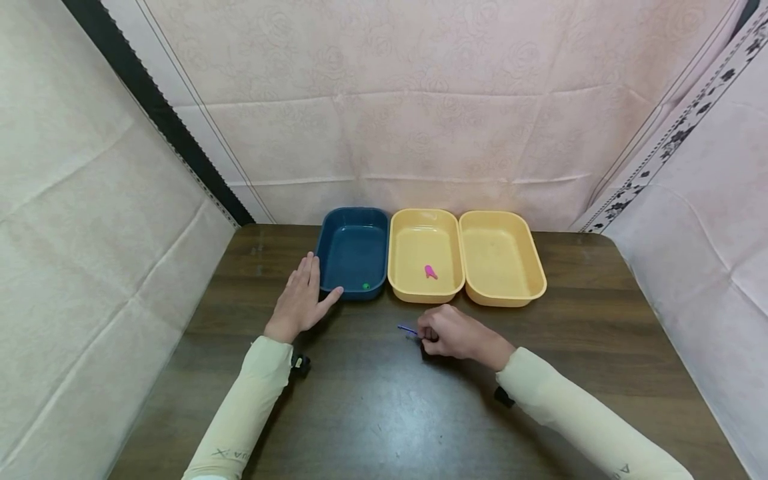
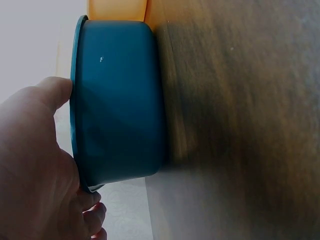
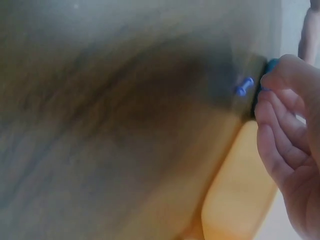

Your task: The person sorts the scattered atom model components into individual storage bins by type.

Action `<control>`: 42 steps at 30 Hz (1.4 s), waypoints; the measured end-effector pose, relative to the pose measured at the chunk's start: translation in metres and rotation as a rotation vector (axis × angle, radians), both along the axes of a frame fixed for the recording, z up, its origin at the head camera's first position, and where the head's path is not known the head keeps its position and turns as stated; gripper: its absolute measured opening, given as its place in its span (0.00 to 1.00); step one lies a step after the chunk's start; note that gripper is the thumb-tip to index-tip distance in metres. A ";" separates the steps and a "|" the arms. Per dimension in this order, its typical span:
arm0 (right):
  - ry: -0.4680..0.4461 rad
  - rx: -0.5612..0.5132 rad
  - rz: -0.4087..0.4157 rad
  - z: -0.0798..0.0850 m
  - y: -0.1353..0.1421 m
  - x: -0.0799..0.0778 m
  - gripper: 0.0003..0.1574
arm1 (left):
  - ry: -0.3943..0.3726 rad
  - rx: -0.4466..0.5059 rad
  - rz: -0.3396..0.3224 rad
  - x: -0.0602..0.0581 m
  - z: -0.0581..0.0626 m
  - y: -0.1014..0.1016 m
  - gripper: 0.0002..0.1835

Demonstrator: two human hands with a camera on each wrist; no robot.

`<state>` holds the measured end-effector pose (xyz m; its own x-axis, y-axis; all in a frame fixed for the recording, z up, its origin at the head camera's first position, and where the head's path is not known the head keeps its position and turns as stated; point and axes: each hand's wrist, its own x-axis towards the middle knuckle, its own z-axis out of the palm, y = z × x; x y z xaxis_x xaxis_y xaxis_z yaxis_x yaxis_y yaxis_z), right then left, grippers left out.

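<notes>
My left hand (image 1: 302, 303) lies along the left side of a dark blue tub (image 1: 353, 241), fingers straight and thumb spread over its near rim. In the left wrist view the thumb (image 2: 59, 91) touches the rim. On the table before the middle yellow tub (image 1: 425, 229), my right hand (image 1: 459, 337) pinches a small thin blue-purple piece (image 1: 407, 329) that sticks out leftward from its fingertips. The right wrist view shows this piece (image 3: 244, 86) with knobbed ends, its far part hidden by the fingers. A small green thing (image 1: 366, 286) is in the blue tub.
A pink two-legged piece (image 1: 431, 271) lies in the middle yellow tub. A second yellow tub (image 1: 501, 243) stands to its right, all three side by side at the table's back edge. The brown wooden table (image 1: 372, 413) is enclosed by pale cloth (image 1: 390, 133) at back and sides.
</notes>
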<state>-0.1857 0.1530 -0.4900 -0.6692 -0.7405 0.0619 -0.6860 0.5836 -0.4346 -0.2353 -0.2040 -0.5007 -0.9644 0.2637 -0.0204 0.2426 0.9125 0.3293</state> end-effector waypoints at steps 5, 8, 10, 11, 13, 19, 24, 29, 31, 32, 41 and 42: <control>0.039 -0.029 0.002 0.011 0.009 0.001 0.09 | 0.000 -0.001 0.001 0.000 0.000 0.000 0.56; 0.068 -0.050 -0.002 0.019 0.016 0.002 0.10 | -0.001 -0.005 0.003 0.000 0.000 0.000 0.56; 0.086 -0.060 -0.007 0.024 0.021 0.003 0.10 | 0.000 -0.007 0.003 0.000 0.000 0.000 0.56; 0.094 -0.065 -0.010 0.027 0.024 0.003 0.10 | 0.001 -0.007 0.003 0.000 0.000 0.000 0.56; 0.106 -0.071 -0.015 0.032 0.030 0.003 0.10 | 0.003 -0.007 0.003 0.000 0.000 0.000 0.55; 0.162 -0.081 -0.041 0.042 0.050 0.002 0.09 | 0.000 -0.005 0.006 0.000 -0.001 -0.001 0.55; 0.228 -0.095 -0.072 0.048 0.067 0.000 0.12 | 0.000 -0.005 0.007 0.000 -0.002 -0.002 0.55; 0.248 -0.081 -0.119 0.056 0.084 -0.004 0.12 | 0.002 -0.009 0.006 0.000 -0.001 -0.001 0.55; 0.258 -0.075 -0.130 0.059 0.091 -0.005 0.12 | 0.000 -0.007 0.006 0.001 -0.001 -0.001 0.55; 0.269 -0.081 -0.136 0.059 0.094 -0.007 0.12 | -0.001 -0.006 0.005 0.001 -0.001 -0.001 0.55; 0.349 -0.080 -0.190 0.064 0.124 -0.018 0.14 | 0.005 -0.002 0.002 0.000 0.000 0.000 0.55; 0.352 -0.073 -0.199 0.064 0.127 -0.019 0.14 | 0.007 -0.003 0.002 0.000 0.000 0.000 0.55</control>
<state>-0.2047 0.2797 -0.4258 -0.7273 -0.5840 0.3606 -0.6771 0.6962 -0.2383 -0.2353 -0.2037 -0.5009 -0.9651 0.2616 -0.0148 0.2427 0.9139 0.3253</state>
